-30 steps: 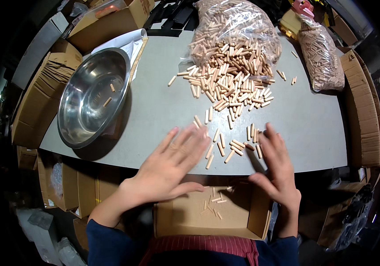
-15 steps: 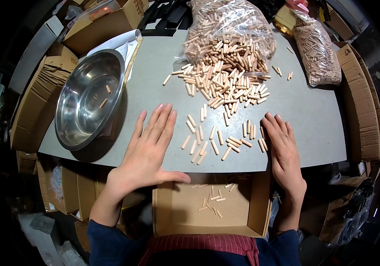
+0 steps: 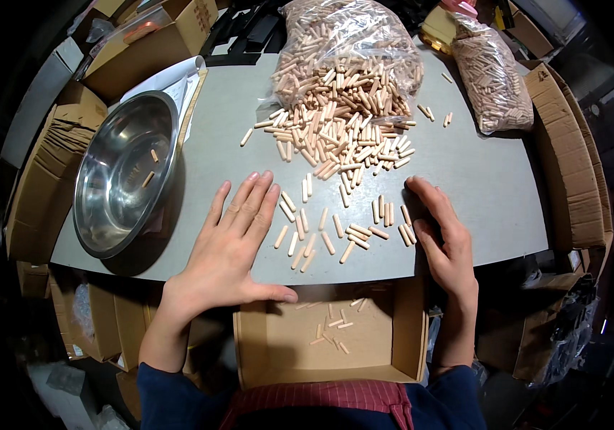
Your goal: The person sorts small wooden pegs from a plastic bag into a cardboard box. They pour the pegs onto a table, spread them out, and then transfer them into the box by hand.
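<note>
Loose wooden dowels (image 3: 347, 251) lie scattered on the grey table between my two hands. My left hand (image 3: 226, 247) rests flat to their left, fingers stretched out and thumb pointing right over the table's front edge. On the other side, my right hand (image 3: 447, 240) stands on its edge with fingers slightly bent and thumb apart; its thumb tip is close to the rightmost dowels. Neither hand holds anything. Behind them a heap of dowels (image 3: 353, 140) spills from a clear plastic bag (image 3: 350, 43). Below the front edge, an open cardboard box (image 3: 408, 337) contains several dowels (image 3: 334, 323).
A steel bowl (image 3: 110, 233) with two dowels in it stands at the left. Another filled bag of dowels (image 3: 493, 86) lies at the far right, beside a cardboard box (image 3: 561, 143). Black strips (image 3: 253, 36) lie at the back. More cartons (image 3: 153, 46) line the left side.
My right thumb has come away from the fingers, and that hand has turned more onto its edge. My left hand stays spread in nearly the same place. The whole view has shifted slightly.
</note>
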The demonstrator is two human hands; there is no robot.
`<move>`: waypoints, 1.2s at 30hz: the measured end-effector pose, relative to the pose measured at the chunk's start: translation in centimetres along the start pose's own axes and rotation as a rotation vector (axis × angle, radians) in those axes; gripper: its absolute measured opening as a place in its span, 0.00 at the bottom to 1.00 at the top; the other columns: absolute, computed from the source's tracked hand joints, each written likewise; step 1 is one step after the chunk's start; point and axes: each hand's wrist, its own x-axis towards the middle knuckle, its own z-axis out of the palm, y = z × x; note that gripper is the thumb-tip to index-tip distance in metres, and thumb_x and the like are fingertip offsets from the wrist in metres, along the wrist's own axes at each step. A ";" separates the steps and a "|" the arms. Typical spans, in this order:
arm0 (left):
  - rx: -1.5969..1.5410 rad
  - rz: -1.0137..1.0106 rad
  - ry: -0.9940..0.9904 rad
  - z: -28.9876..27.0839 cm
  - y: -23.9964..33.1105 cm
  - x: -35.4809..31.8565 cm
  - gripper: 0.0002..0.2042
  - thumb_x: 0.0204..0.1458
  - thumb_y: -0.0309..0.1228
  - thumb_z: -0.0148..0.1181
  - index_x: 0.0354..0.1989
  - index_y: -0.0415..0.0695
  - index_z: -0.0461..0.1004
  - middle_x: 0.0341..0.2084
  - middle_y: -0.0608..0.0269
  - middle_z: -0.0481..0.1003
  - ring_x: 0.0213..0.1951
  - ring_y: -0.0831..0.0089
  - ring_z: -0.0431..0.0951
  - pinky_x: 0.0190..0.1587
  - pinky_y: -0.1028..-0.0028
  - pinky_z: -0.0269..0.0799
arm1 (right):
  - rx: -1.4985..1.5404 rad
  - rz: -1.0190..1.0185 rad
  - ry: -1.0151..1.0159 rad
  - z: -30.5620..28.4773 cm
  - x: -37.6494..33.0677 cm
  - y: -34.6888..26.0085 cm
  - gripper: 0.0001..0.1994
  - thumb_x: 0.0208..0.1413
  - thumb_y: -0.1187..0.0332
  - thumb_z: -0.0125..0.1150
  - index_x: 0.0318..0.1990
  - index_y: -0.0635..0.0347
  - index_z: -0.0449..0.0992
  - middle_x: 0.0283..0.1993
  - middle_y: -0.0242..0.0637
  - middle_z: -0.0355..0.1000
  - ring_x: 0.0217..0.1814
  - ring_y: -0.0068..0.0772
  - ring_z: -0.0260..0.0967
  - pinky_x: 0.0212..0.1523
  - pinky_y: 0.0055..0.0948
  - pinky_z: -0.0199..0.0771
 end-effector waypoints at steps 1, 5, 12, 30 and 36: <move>0.004 0.003 -0.002 -0.1 0.1 0.1 0.74 0.38 0.79 0.68 0.82 0.30 0.47 0.81 0.36 0.49 0.83 0.42 0.47 0.82 0.41 0.36 | -0.008 -0.003 0.021 -0.1 0.1 -0.6 0.28 0.57 0.86 0.55 0.67 0.63 0.77 0.72 0.52 0.73 0.79 0.58 0.66 0.81 0.54 0.55; 0.014 0.032 -0.009 -0.2 0.4 0.6 0.73 0.39 0.79 0.68 0.82 0.30 0.48 0.81 0.36 0.49 0.83 0.42 0.47 0.81 0.37 0.34 | -0.122 -0.078 -0.002 0.0 0.0 -0.5 0.22 0.55 0.85 0.59 0.57 0.61 0.83 0.71 0.50 0.75 0.78 0.61 0.65 0.81 0.54 0.56; -0.092 0.092 0.027 0.2 1.3 1.5 0.69 0.43 0.76 0.69 0.82 0.32 0.49 0.81 0.36 0.50 0.82 0.42 0.48 0.81 0.36 0.35 | -0.090 -0.093 0.081 0.5 -0.3 -0.7 0.11 0.56 0.84 0.63 0.46 0.65 0.79 0.63 0.50 0.77 0.70 0.59 0.71 0.73 0.51 0.67; -0.304 -0.318 0.981 -5.2 0.2 -4.3 0.01 0.61 0.20 0.63 0.38 0.37 0.79 0.35 0.57 0.80 0.39 0.63 0.79 0.49 0.69 0.73 | 0.108 -0.063 0.164 0.6 -2.0 -4.6 0.14 0.62 0.83 0.58 0.53 0.67 0.79 0.58 0.51 0.77 0.59 0.47 0.78 0.62 0.35 0.75; 0.229 -0.467 0.931 -5.7 -3.1 -5.0 0.19 0.62 0.24 0.62 0.62 0.39 0.77 0.58 0.48 0.79 0.62 0.49 0.76 0.69 0.54 0.67 | 0.286 0.125 0.257 0.6 -2.1 -0.6 0.15 0.62 0.83 0.55 0.54 0.66 0.79 0.59 0.47 0.78 0.61 0.42 0.75 0.63 0.33 0.73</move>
